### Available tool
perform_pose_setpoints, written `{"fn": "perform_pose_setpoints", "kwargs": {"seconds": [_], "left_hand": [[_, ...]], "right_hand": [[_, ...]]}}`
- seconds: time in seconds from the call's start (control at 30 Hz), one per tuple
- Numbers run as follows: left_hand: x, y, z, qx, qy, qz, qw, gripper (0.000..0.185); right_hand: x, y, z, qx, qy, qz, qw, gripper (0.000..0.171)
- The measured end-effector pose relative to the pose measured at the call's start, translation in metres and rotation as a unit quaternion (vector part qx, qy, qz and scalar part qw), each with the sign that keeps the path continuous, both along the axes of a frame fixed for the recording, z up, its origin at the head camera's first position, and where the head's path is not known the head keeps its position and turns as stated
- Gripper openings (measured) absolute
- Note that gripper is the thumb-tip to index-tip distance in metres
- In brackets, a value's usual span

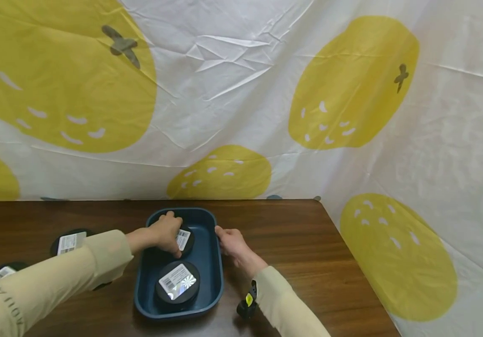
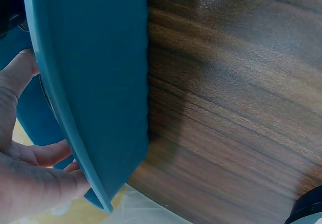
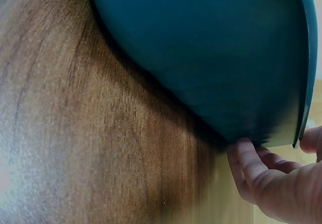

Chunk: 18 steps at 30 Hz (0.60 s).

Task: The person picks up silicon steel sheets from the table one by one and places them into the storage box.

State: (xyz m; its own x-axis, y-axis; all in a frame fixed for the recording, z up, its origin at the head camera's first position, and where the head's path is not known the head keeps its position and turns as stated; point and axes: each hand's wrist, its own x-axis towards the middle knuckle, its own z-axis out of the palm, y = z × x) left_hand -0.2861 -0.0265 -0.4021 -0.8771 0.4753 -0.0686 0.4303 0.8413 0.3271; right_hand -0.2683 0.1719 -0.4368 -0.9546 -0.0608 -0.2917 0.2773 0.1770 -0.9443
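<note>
A lemon-print cloth [image 1: 241, 107] hangs behind the table [image 1: 300, 243]. On the table sits a blue tray [image 1: 208, 271], its right rim pinched by the right hand [image 1: 235, 244]. Inside, the left hand [image 1: 164, 234] grips the far disc [image 1: 185, 240], beyond the near disc [image 1: 177, 284]; a third disc [image 1: 70, 242] lies left of the tray.

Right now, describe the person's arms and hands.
The left sleeve and right sleeve are pale yellow; the left has dark lettering and a wide cuff. A black wrist device with a yellow patch sits by the right sleeve's end. Left hand and right hand wear no gloves.
</note>
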Motion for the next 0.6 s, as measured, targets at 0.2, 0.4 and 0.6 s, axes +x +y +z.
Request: {"fn": "perform_pose_setpoints", "kwargs": {"seconds": [0.2, 0.4, 0.6], "left_hand": [[0.002, 0.0001, 0.001, -0.003, -0.001, 0.002, 1.0, 0.062], [0.002, 0.0002, 0.0003, -0.008, 0.002, -0.003, 1.0, 0.06], [0.0006, 0.0013, -0.0038, -0.01, 0.0, -0.002, 0.9999, 0.061]], "right_hand": [[0.0004, -0.0001, -0.001, 0.002, 0.001, 0.003, 1.0, 0.038], [-0.0002, 0.0005, -0.0013, 0.002, -0.003, 0.003, 1.0, 0.035], [-0.0002, 0.0005, -0.0012, 0.001, -0.001, 0.003, 1.0, 0.034]]}}
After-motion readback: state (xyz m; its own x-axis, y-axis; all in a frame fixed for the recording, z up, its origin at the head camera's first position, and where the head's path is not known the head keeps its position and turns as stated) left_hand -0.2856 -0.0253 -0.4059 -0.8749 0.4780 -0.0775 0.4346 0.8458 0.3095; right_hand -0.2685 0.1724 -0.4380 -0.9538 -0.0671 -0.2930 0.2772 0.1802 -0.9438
